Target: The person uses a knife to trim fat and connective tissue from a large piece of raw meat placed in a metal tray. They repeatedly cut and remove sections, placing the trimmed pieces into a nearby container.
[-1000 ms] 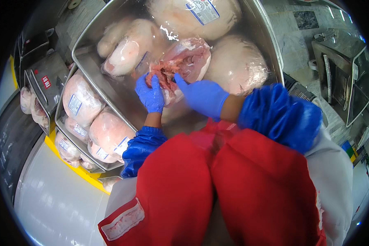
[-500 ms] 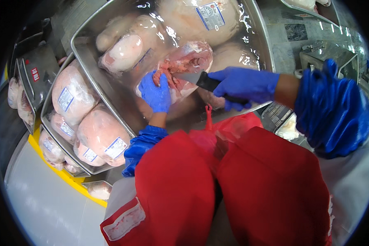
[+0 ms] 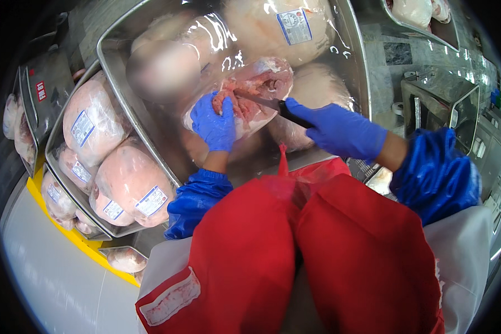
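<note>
An opened raw poultry carcass [image 3: 267, 83], with pink and red flesh showing, lies partly in water in a large metal tub [image 3: 138, 119]. My blue-gloved left hand [image 3: 213, 127] grips its near left edge, thumb and fingers closed on the flesh. In my blue-gloved right hand [image 3: 348, 132] is a knife [image 3: 292, 113] with a black handle. Its blade points left into the carcass's opening, and the tip is hidden in the flesh. Around the carcass sit a big bagged bird [image 3: 250, 30] with a label at the back and another pale bird [image 3: 312, 94] to the right.
Left of the tub, a metal tray [image 3: 119, 231] holds several bagged, labelled birds [image 3: 131, 183]. A yellow edge [image 3: 67, 231] runs below it. Metal bins [image 3: 442, 97] stand on the floor at the right, and another tray with poultry [image 3: 412, 11] is at the top right.
My right hand has shifted slightly, and the knife lies at a steeper slant, its handle lower to the right. My left hand keeps its hold. The view has shifted a little.
</note>
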The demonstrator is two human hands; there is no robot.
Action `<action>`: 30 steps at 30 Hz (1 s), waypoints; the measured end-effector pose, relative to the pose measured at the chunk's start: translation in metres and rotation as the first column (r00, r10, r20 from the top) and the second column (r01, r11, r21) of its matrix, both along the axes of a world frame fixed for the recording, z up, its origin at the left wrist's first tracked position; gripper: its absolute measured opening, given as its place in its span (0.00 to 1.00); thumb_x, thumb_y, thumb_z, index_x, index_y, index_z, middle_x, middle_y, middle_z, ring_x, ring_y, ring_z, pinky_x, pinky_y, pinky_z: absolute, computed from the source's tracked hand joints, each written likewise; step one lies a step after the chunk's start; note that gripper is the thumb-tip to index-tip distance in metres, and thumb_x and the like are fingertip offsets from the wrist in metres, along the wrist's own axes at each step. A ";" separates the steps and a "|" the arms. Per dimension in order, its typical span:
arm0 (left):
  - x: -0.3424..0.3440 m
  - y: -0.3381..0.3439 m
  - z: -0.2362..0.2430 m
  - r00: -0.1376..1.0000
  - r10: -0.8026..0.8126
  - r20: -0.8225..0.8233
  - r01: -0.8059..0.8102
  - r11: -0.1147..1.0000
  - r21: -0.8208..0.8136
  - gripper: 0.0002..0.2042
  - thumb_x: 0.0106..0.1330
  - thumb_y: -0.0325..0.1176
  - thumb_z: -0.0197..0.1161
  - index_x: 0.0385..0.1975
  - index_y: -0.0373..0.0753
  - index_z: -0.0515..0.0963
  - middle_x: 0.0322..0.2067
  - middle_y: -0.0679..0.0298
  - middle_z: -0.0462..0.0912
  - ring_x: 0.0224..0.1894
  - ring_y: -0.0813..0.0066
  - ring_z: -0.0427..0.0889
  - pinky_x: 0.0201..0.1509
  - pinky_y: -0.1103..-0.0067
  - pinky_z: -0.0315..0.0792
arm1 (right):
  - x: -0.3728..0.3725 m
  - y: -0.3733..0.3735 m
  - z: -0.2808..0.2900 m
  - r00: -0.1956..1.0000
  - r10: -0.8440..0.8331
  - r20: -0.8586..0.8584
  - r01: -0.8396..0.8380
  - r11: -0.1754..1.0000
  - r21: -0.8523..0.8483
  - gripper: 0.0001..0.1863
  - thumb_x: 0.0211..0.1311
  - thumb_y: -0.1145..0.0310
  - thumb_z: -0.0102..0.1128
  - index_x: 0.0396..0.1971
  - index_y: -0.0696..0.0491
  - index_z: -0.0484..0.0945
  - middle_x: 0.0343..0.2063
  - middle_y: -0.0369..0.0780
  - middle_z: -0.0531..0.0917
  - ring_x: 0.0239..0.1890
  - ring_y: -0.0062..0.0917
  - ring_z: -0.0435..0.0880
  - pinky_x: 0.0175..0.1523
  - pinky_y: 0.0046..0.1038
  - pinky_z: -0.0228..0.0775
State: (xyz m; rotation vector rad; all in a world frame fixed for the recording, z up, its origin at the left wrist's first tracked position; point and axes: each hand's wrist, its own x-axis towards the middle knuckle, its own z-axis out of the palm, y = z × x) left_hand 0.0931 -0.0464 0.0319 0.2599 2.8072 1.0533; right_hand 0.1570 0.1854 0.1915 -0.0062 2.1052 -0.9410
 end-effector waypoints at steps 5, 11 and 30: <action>0.000 0.001 0.001 0.997 0.013 -0.070 -0.014 1.000 -0.008 0.15 0.52 0.41 0.61 0.36 0.39 0.75 0.35 0.55 0.76 0.40 0.54 0.72 0.47 0.65 0.63 | -0.021 0.026 0.010 0.983 0.169 0.078 -0.173 0.984 0.049 0.31 0.51 0.74 0.49 0.59 0.50 0.56 0.20 0.48 0.76 0.23 0.39 0.78 0.25 0.34 0.69; 0.001 0.005 -0.001 0.996 -0.025 -0.083 0.027 0.999 0.025 0.15 0.51 0.39 0.62 0.36 0.39 0.75 0.34 0.56 0.77 0.39 0.56 0.73 0.45 0.66 0.65 | -0.028 0.038 -0.016 0.920 -0.077 0.385 0.105 0.993 -0.054 0.34 0.53 0.70 0.52 0.62 0.42 0.54 0.18 0.49 0.75 0.20 0.37 0.76 0.32 0.38 0.70; 0.002 0.003 0.000 0.996 -0.002 -0.092 -0.004 0.998 -0.061 0.14 0.53 0.36 0.63 0.36 0.36 0.74 0.34 0.54 0.76 0.37 0.57 0.75 0.44 0.69 0.67 | 0.013 0.074 -0.075 0.795 0.441 -0.417 -0.378 0.897 0.230 0.41 0.51 0.77 0.48 0.64 0.34 0.44 0.17 0.43 0.75 0.19 0.35 0.76 0.23 0.36 0.67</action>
